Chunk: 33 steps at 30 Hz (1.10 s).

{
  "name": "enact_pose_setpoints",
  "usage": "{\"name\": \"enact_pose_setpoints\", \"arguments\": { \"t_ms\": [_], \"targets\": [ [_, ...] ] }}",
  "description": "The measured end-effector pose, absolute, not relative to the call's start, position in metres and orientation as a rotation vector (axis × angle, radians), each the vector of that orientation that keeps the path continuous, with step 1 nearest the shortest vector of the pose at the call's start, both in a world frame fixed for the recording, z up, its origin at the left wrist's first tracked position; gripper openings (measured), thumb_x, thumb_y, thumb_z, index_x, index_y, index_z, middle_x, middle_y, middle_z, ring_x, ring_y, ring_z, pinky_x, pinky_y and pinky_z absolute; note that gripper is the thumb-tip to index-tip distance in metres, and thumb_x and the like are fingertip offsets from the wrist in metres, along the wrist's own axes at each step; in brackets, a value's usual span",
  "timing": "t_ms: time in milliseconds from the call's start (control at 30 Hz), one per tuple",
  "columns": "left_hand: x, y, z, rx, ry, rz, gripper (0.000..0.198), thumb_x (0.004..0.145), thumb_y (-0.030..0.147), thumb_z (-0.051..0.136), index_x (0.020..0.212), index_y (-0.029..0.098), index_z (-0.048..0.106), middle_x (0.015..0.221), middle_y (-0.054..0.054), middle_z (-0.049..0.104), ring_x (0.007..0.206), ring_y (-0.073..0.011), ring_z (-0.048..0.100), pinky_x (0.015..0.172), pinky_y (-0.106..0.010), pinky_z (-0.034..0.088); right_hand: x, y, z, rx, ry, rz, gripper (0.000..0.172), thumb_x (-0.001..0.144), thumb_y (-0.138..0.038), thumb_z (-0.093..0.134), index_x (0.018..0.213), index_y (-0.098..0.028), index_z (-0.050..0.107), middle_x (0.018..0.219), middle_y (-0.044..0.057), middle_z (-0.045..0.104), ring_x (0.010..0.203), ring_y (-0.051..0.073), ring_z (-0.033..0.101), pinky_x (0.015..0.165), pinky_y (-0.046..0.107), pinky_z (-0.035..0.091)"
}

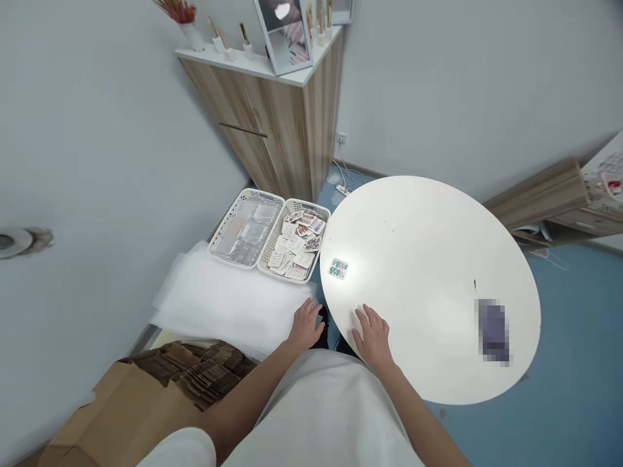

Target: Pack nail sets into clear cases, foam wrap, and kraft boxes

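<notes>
My left hand (306, 323) is open and holds nothing, just off the table's left edge and beside a stack of white foam sheets (233, 298). At the near left edge of the round white table (428, 259), my right hand (372, 334) is open too, fingers apart and nothing in them. Beyond both hands, a small card of press-on nails (338, 268) in green and pink lies on the tabletop. A white basket (306, 277) left of the table is full of similar nail cards (294, 243). The basket next to it (228, 258) holds clear plastic boxes (248, 227).
A blurred-out dark object (493, 329) lies on the table's right side. Behind the baskets stands a wooden cabinet (277, 123) with a picture frame (285, 32) and small bottles on top. An open cardboard box (126, 402) with folded brown cardboard sits at lower left. Cables (346, 175) run along the floor.
</notes>
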<state>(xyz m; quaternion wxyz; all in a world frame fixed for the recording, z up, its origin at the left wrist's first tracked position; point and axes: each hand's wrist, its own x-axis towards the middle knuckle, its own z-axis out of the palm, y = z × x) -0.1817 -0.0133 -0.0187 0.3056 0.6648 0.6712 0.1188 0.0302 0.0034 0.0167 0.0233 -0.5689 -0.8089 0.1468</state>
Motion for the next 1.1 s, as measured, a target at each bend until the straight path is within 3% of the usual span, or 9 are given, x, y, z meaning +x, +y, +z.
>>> {"name": "enact_pose_setpoints", "arguments": {
  "t_ms": [133, 233, 633, 833, 1100],
  "targets": [
    [-0.183, -0.022, -0.011, 1.585, 1.736, 0.393, 0.037, 0.081, 0.03, 0.042, 0.117, 0.02, 0.046, 0.12, -0.008, 0.053, 0.11, -0.0211, 0.049, 0.092, -0.037, 0.04, 0.033, 0.004, 0.021, -1.585, -2.628, 0.525, 0.044, 0.08, -0.023, 0.039, 0.124, -0.023, 0.04, 0.13, 0.011, 0.044, 0.117, 0.026, 0.04, 0.09, 0.044, 0.031],
    [-0.178, -0.035, 0.0, 1.471, 1.75, 0.429, 0.039, 0.082, 0.034, 0.04, 0.117, 0.018, 0.047, 0.114, -0.008, 0.057, 0.1, -0.02, 0.055, 0.086, -0.034, 0.044, 0.038, 0.005, 0.024, -1.465, -2.672, 0.538, 0.044, 0.08, -0.022, 0.039, 0.124, -0.022, 0.04, 0.127, 0.011, 0.046, 0.115, 0.025, 0.043, 0.089, 0.042, 0.031],
    [-0.141, -0.113, 0.034, 1.301, 1.821, 0.425, 0.039, 0.081, 0.037, 0.044, 0.117, 0.022, 0.049, 0.116, -0.008, 0.056, 0.099, -0.0226, 0.055, 0.083, -0.035, 0.045, 0.051, -0.007, 0.012, -1.107, -2.841, 0.631, 0.038, 0.081, -0.023, 0.039, 0.119, -0.025, 0.044, 0.119, 0.009, 0.053, 0.108, 0.023, 0.048, 0.088, 0.041, 0.032],
    [-0.16, -0.135, 0.042, 1.265, 1.901, 0.493, 0.04, 0.08, 0.037, 0.044, 0.116, 0.02, 0.05, 0.115, -0.008, 0.057, 0.094, -0.0221, 0.057, 0.081, -0.035, 0.045, 0.04, -0.008, 0.02, -1.052, -2.897, 0.65, 0.035, 0.082, -0.024, 0.039, 0.116, -0.025, 0.046, 0.117, 0.008, 0.054, 0.107, 0.023, 0.049, 0.088, 0.043, 0.031],
    [-0.206, -0.151, 0.055, 1.295, 1.963, 0.59, 0.042, 0.077, 0.035, 0.049, 0.114, 0.016, 0.05, 0.11, -0.009, 0.059, 0.092, -0.0217, 0.059, 0.081, -0.033, 0.044, -0.011, -0.011, 0.015, -1.047, -3.117, 0.654, 0.033, 0.079, -0.027, 0.046, 0.111, -0.026, 0.05, 0.102, 0.007, 0.061, 0.093, 0.023, 0.057, 0.08, 0.041, 0.034]
  ]
}}
